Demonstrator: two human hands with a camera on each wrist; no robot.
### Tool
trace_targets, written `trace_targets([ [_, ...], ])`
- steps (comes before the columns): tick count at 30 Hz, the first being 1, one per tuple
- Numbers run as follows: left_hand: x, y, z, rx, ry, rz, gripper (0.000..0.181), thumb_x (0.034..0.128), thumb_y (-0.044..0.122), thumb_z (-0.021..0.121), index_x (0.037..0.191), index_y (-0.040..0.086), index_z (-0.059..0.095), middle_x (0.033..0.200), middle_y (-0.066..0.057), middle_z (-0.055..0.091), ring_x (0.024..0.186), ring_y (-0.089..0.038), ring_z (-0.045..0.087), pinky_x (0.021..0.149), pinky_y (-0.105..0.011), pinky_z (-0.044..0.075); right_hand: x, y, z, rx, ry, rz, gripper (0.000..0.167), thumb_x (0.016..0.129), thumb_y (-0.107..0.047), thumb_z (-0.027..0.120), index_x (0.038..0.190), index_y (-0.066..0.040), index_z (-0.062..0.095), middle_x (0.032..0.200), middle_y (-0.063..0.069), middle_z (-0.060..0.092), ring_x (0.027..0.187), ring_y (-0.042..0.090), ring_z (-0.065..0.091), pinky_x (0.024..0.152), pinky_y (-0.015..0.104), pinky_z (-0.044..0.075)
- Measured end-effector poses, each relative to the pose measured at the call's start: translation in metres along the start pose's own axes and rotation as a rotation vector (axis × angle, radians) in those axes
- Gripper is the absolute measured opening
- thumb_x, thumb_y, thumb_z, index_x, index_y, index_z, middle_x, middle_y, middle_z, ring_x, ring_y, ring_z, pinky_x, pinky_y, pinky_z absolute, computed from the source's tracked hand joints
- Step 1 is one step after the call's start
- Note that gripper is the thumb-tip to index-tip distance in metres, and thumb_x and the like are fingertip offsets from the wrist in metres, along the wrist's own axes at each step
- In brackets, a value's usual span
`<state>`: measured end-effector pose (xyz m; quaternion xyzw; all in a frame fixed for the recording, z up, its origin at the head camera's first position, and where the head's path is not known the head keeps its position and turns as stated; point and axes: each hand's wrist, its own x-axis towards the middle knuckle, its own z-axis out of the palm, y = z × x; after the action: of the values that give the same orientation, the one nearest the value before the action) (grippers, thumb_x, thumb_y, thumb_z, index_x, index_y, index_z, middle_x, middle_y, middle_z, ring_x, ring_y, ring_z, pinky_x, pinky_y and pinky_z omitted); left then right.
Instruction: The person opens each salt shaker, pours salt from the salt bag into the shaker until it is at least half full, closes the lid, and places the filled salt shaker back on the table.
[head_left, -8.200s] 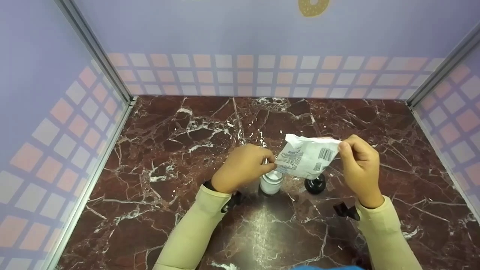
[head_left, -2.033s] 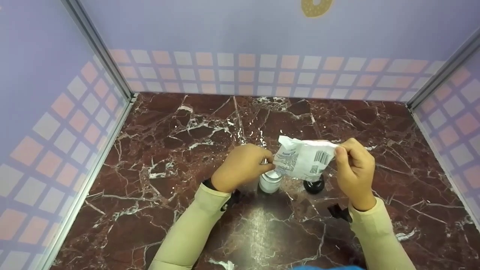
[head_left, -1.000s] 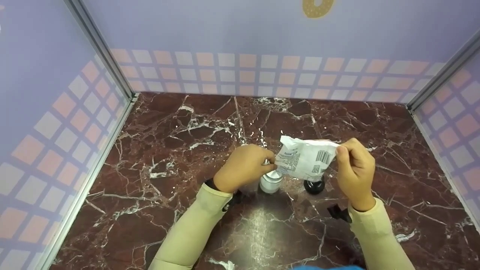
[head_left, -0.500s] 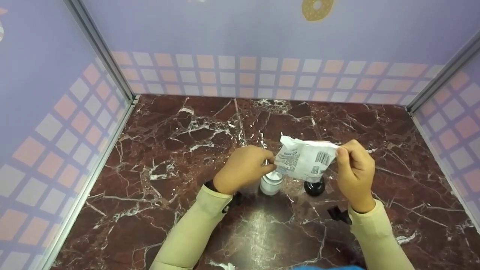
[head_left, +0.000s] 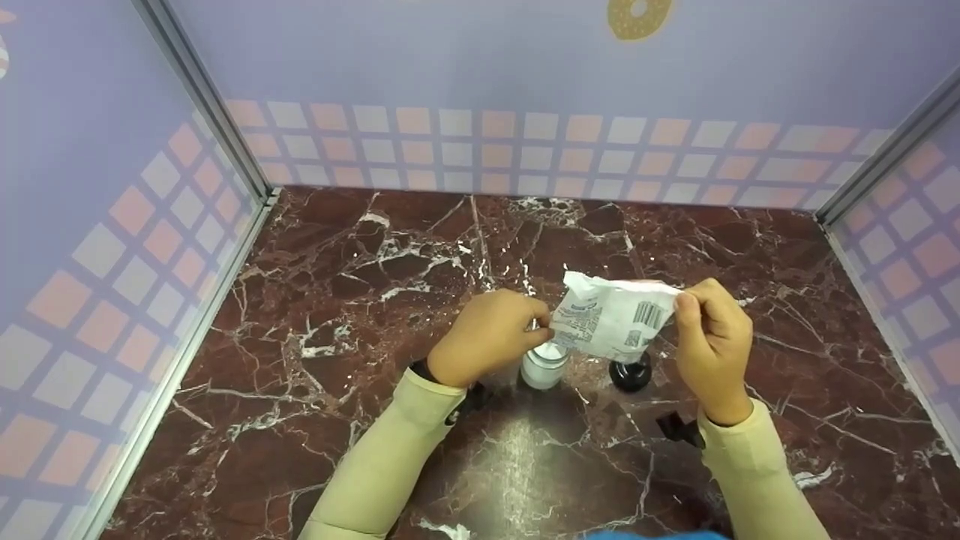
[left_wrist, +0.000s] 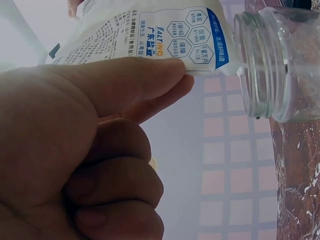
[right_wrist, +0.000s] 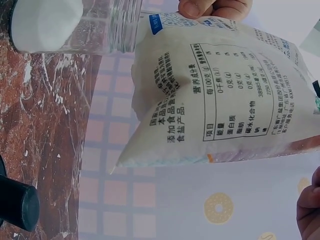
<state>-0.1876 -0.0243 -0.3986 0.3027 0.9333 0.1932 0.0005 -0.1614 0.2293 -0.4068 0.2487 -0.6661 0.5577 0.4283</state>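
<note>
Where print shows, the bag (head_left: 611, 321) reads 广东盐业 (barcode and nutrition table too). White specks (head_left: 527, 281) dot the table (head_left: 390, 450); the bag partly hides a round black object (head_left: 631, 375). Pale and crinkled, it tilts at the jar's (head_left: 544, 372) mouth, left hand (head_left: 487, 335) pinching that end, right hand (head_left: 718, 346) the upper corner.

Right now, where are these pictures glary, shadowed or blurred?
Head view: a glare streak lies on the marble-patterned tabletop in front of the glass jar, and small print on the salt bag is too soft to read. Left wrist view: upper left washed out, left hand shadowed between curled fingers. Right wrist view: nutrition table legible.
</note>
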Motion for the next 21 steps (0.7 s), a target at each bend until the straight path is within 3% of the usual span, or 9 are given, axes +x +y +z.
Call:
trace_targets([
  [21,0.0013,0.0008,0.0031,0.026,0.010,0.029,0.015,0.0975,0.032,0.071,0.093,0.019,0.076,0.088,0.005,0.077,0.075,-0.015,0.068,0.072,-0.036,0.056,0.0010,-0.0030,-0.0012,-0.013,-0.027,-0.012,0.046,0.105,-0.019,0.060,0.070,0.010,0.053,0.066,0.009,0.043,0.063,0.008,0.039,0.061,0.017,0.032],
])
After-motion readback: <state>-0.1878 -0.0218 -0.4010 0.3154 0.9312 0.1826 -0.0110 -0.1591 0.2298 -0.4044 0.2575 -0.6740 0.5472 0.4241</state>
